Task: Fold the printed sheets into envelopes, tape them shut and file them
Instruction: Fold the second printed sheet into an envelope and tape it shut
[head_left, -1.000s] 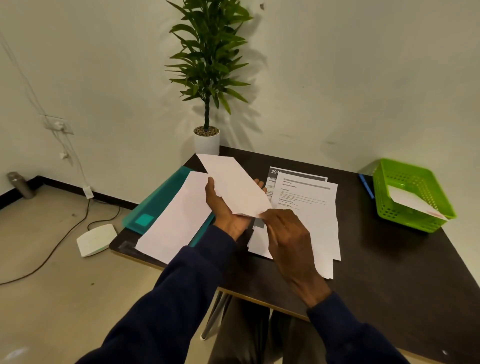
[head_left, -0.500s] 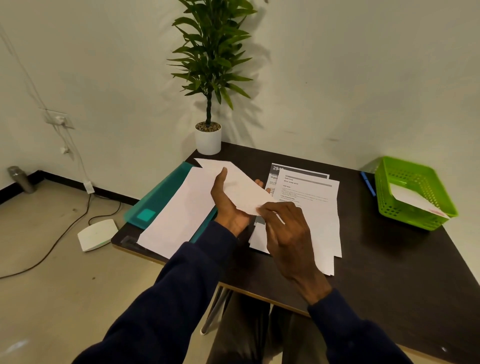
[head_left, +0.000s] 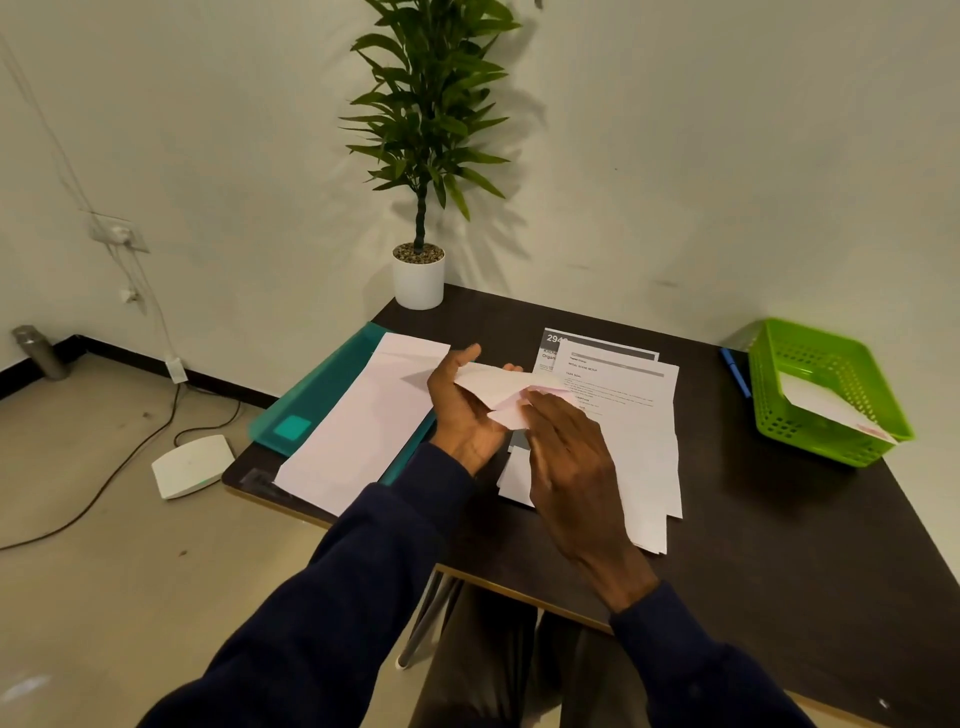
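- The left hand (head_left: 462, 410) is raised just above the table (head_left: 779, 545), palm up. Its thumb sits on top of a part-folded sheet (head_left: 493, 382) and its curled fingers hold it from beneath.
- The sheet is in the air between the two hands, creased into a pointed shape, with one flap hanging down toward the person.
- The right hand (head_left: 571, 457) shows its back. Its fingers lie almost straight against the near part of the sheet, and I cannot tell whether the thumb pinches from below.
- Beneath and beyond the right hand, a stack (head_left: 628, 431) of printed pages lies flat, fanned a little, with a dark-headed page at the far end.
- To the left, a blank page (head_left: 363, 426) lies slantwise over a teal folder (head_left: 322, 400), and its near corner reaches the table edge.
- At the far right stands a green basket (head_left: 831, 353) with a white envelope (head_left: 826, 405) lying tilted inside it.
- A blue pen (head_left: 735, 371) lies just left of the basket.
- A plant (head_left: 426, 104) in a white pot stands on the far corner, against the wall.
- On the floor to the left are a flat white box (head_left: 192, 465) with cables near it and, well apart by the wall, a metal bottle (head_left: 39, 351).
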